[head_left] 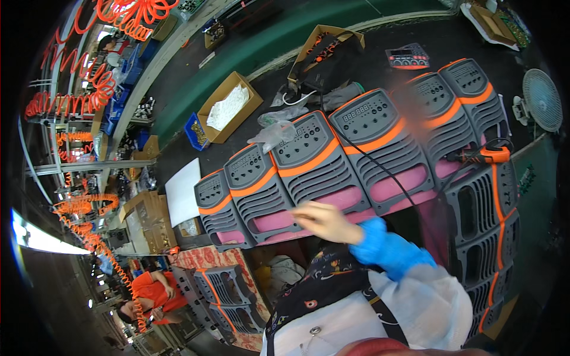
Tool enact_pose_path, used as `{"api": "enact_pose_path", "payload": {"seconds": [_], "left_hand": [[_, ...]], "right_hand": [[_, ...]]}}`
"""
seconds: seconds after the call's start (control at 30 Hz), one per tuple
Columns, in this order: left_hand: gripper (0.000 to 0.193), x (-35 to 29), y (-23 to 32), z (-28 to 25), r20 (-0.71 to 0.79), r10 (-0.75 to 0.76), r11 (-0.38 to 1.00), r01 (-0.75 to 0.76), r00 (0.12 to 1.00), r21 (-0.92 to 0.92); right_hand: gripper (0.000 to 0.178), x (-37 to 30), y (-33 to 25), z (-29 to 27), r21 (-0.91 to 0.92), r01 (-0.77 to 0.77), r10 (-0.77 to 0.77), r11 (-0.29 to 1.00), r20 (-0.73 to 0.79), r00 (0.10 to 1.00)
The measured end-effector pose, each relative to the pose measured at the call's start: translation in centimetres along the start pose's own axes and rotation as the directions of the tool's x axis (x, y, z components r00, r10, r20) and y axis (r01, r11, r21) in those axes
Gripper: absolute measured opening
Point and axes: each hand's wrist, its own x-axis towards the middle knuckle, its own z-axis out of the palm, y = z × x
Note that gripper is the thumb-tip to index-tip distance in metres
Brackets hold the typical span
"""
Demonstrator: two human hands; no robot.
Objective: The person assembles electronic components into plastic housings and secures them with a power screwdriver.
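Observation:
My right hand [323,222], in a blue sleeve cover [389,246], hovers at the near edge of a row of grey plastic housings. Its fingers are bent and pressed together. Whether something small sits between the fingertips, I cannot make out. Nearest to it is a housing [314,169] with an orange stripe, slots and a display panel; pink material shows through its lower opening. Similar housings, one on the left [243,172] and one on the right [368,121], stand beside it. My left hand is out of the picture.
An orange-and-black corded tool [490,155] lies at the right, above stacked housings [484,207]. A black cable [380,166] crosses the row. Behind are a cardboard box [249,101], a blue bin [196,132] and a fan [541,99]. A person in orange [157,291] is at left.

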Motion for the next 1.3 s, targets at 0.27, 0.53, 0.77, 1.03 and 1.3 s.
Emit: {"api": "enact_pose_path", "payload": {"seconds": [0.27, 0.53, 0.77, 1.03, 1.3], "left_hand": [[0.04, -6.2, -3.6, -5.4, 0.049, -0.079, 0.986, 0.07, 0.996, 0.152], [0.02, 21.4, 29.3, -7.5, 0.527, 0.121, 0.591, 0.365, 0.841, -0.719], [0.022, 25.7, 43.1, -5.6, -0.33, 0.919, -0.382, 0.281, 0.217, -0.88], [0.043, 30.2, 41.7, -10.9, -0.906, 0.049, -0.945, 0.275, -0.42, -0.179], [0.021, 34.8, 42.2, -20.0, -0.577, 0.784, -0.602, 0.056, 0.228, -0.796]], "right_hand": [[0.084, -14.3, -8.6, -7.9, -0.456, 0.09, -0.415, 0.886, -0.69, 0.593], [0.073, -17.0, -19.7, -10.3, -0.514, 0.325, -0.519, 0.794, -0.294, 0.802], [0.107, -17.6, -26.8, -4.4, -0.626, 0.365, -0.571, 0.689, -0.159, 0.805], [0.079, -12.6, -31.1, -1.9, -0.625, 0.602, -0.829, 0.496, -0.134, 0.543], [0.032, -12.9, -34.7, -2.2, -0.536, 0.843, -0.991, -0.047, 0.128, 0.026]]}}
